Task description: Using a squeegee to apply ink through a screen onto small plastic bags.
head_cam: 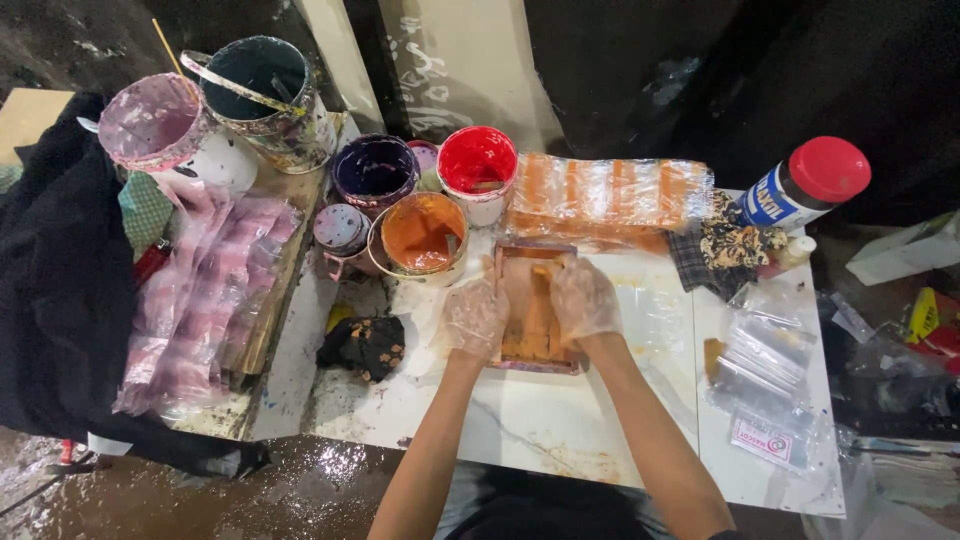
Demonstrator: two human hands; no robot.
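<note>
A small wooden printing frame (532, 262) smeared with orange paint lies on a white tabletop (520, 420). Both my hands wear thin clear plastic gloves. My left hand (473, 315) rests on the frame's left edge. My right hand (583, 298) presses down on the frame's right side, fingers curled over something flat that I cannot make out. Just behind the frame stands an open pot of orange paint (423, 236).
Pots of red (477, 165), dark purple (374, 172), dark green (262, 88) and pink (155, 122) paint crowd the back left. Orange-striped items in clear wrap (610, 195) lie behind the frame, pink ones (205, 300) at left. A red-capped bottle (810, 183), rags and clear bags (770, 375) sit right.
</note>
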